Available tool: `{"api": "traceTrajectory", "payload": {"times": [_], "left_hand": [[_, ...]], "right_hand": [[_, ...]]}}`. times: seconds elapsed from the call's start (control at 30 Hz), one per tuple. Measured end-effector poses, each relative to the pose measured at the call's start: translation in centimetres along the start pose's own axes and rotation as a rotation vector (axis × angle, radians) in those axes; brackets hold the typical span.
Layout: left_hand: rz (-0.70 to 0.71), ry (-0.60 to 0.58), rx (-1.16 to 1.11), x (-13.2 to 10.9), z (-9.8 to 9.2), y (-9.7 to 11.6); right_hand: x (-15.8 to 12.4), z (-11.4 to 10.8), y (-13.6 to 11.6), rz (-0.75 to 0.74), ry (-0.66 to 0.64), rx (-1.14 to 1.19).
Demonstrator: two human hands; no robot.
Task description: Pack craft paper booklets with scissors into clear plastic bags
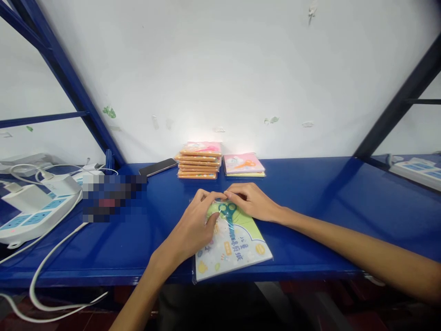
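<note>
Packet: I see a flat square packet in a glossy clear sleeve with a pale printed cover. It lies on the blue shelf under both hands, with its near corner past the front edge.
Scissors: small, teal-handled scissors sit inside the sleeve, between the two hands' fingertips.
Left hand: the left hand has bent fingers closed on the packet's far edge.
Right hand: the right hand is palm down, its fingertips curled onto the same edge and meeting the left.
Beyond the hands: a tall stack of orange-edged packets and, just beside it, a low stack topped in pink.
Left of the left hand: a dark phone lies flat. Farther out there is a white power strip with plugs, and its cables loop over the edge.
Obstructions: nothing lies between the hands and the stacks.
</note>
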State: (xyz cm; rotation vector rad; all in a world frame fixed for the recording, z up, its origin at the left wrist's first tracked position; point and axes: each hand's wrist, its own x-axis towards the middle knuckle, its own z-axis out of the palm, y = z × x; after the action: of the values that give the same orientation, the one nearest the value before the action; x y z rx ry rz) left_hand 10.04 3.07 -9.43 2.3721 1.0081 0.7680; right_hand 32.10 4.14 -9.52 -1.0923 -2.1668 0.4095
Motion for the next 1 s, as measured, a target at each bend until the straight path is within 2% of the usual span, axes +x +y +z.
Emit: {"api": "traceTrajectory", "payload": {"times": [0.2, 0.47, 0.67, 0.83, 1.0], "left_hand": [[0.003, -0.005, 0.018, -0.1, 0.0, 0.0], [0.005, -0.027, 0.056, 0.0, 0.1, -0.1], [0.019, -0.034, 0.076, 0.0, 0.1, -0.1], [0.026, -0.018, 0.119, 0.1, 0.2, -0.3], [-0.03, 0.034, 0.283, 0.2, 0.3, -1.0]], "right_hand": [[-0.3, 0.0, -0.3, 0.002, 0.023, 0.06], [-0.3, 0.1, -0.3, 0.075, 0.031, 0.0], [-0.3, 0.0, -0.2, 0.071, 0.003, 0.001], [-0.3, 0.1, -0.1, 0.062, 0.029, -0.1], [-0.4, -0.6, 0.6, 0.098, 0.068, -0.351]]}}
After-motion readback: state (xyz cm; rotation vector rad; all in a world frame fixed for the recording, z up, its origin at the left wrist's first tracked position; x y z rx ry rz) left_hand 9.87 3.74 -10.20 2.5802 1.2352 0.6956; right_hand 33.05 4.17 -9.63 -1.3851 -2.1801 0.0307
